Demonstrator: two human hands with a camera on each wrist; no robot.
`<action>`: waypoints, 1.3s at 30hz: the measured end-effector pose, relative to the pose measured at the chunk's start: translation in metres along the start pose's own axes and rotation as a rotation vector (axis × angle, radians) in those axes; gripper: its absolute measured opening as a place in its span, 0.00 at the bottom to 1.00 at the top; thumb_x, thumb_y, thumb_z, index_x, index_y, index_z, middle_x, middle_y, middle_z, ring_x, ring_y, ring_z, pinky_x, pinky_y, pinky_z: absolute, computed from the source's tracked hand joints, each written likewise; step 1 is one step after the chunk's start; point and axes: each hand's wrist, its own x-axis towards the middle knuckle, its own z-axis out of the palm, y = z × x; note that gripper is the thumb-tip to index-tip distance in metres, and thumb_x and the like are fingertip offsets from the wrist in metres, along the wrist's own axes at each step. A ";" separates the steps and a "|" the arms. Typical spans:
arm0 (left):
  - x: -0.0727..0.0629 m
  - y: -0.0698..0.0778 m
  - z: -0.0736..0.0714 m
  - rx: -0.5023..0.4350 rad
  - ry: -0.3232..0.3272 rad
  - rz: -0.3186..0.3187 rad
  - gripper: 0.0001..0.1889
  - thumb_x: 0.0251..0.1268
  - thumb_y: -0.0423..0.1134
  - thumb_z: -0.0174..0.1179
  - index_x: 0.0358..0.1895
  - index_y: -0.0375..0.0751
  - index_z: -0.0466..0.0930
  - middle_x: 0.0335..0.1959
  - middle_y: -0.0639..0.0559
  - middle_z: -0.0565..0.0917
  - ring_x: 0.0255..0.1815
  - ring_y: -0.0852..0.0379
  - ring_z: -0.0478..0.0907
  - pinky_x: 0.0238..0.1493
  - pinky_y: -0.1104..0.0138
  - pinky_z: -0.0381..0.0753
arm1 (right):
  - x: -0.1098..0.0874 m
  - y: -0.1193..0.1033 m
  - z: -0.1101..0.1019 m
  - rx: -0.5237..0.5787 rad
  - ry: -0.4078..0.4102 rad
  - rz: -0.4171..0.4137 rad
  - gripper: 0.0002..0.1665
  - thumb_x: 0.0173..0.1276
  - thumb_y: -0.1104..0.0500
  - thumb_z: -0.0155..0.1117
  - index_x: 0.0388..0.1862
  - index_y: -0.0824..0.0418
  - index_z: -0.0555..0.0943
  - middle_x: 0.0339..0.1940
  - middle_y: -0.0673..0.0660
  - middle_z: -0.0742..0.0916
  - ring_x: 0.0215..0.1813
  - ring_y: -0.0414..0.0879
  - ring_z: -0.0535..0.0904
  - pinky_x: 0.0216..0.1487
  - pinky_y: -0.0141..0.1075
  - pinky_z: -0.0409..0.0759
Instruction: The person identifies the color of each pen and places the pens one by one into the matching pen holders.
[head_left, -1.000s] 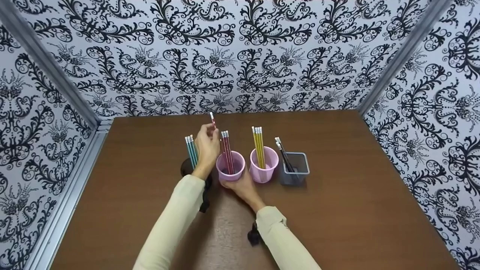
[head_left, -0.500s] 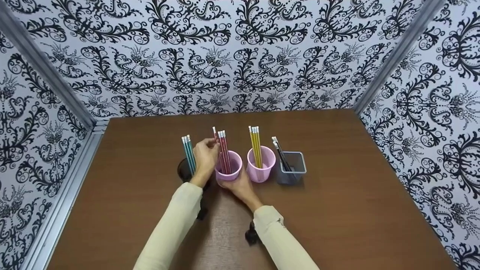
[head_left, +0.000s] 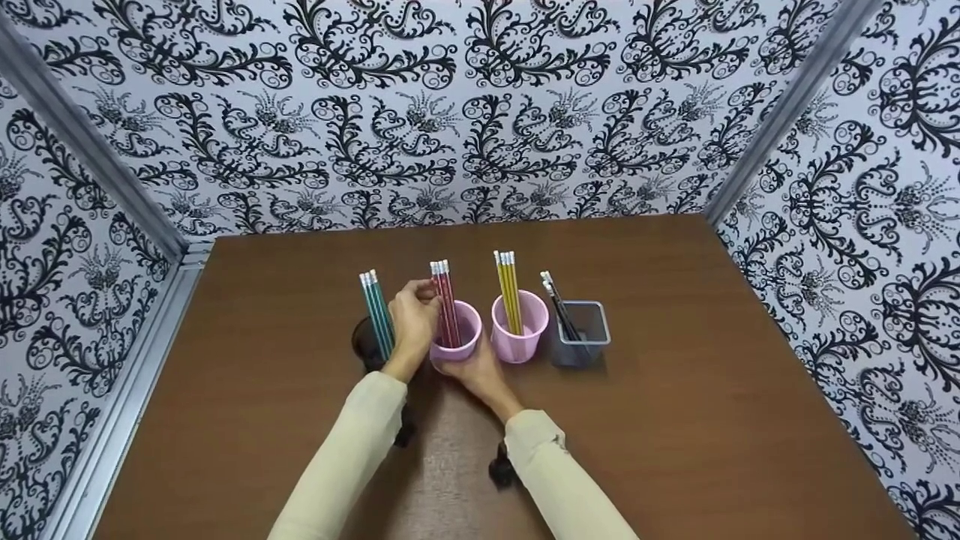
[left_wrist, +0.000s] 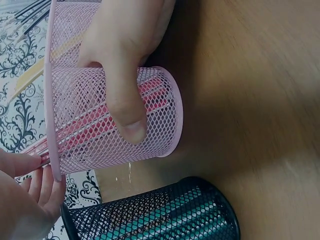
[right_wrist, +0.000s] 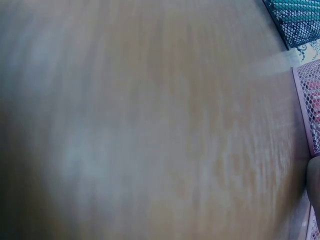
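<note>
A pink mesh pencil cup (head_left: 471,322) holds several red pencils (head_left: 449,311), eraser ends up. My right hand (head_left: 480,375) grips this cup from its near right side; in the left wrist view its thumb lies across the mesh (left_wrist: 167,122). At the cup's far left rim, my left hand (head_left: 414,319) pinches a red pencil between thumb and fingertips, its lower part inside the cup. The left wrist view shows these fingers (left_wrist: 47,187) close to the rim. Only a sliver of my right hand (right_wrist: 314,182) appears in the right wrist view.
Left of my left hand stands a black mesh cup (head_left: 364,345) with teal pencils (head_left: 377,315), partly hidden. Rightward are a second pink cup (head_left: 517,349) with yellow pencils (head_left: 508,292) and a square grey holder (head_left: 589,352) with black pencils (head_left: 561,309). Patterned walls (head_left: 420,112) enclose the table (head_left: 675,420).
My left hand has come down with the red pencil, which has gone from above the pink cup to inside it beside the others. My right hand keeps its grip on the cup.
</note>
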 end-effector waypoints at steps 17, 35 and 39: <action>-0.007 -0.009 -0.005 -0.015 0.005 0.032 0.16 0.60 0.26 0.65 0.52 0.28 0.82 0.41 0.34 0.88 0.42 0.42 0.88 0.47 0.55 0.86 | -0.001 -0.002 0.000 0.066 -0.022 0.023 0.55 0.45 0.65 0.81 0.72 0.65 0.65 0.65 0.65 0.80 0.67 0.57 0.75 0.74 0.47 0.66; -0.059 -0.034 -0.053 0.043 0.152 0.328 0.11 0.62 0.25 0.59 0.45 0.35 0.85 0.40 0.43 0.88 0.40 0.51 0.85 0.40 0.63 0.85 | -0.025 -0.008 -0.006 -0.084 0.012 0.069 0.51 0.50 0.77 0.69 0.74 0.75 0.59 0.72 0.75 0.70 0.76 0.68 0.64 0.78 0.56 0.58; -0.075 -0.055 -0.082 0.109 0.179 0.293 0.10 0.62 0.25 0.60 0.44 0.36 0.85 0.40 0.45 0.87 0.40 0.54 0.83 0.40 0.69 0.82 | -0.050 -0.014 -0.019 0.059 -0.040 0.095 0.37 0.56 0.77 0.63 0.66 0.81 0.66 0.68 0.78 0.73 0.74 0.71 0.64 0.77 0.58 0.59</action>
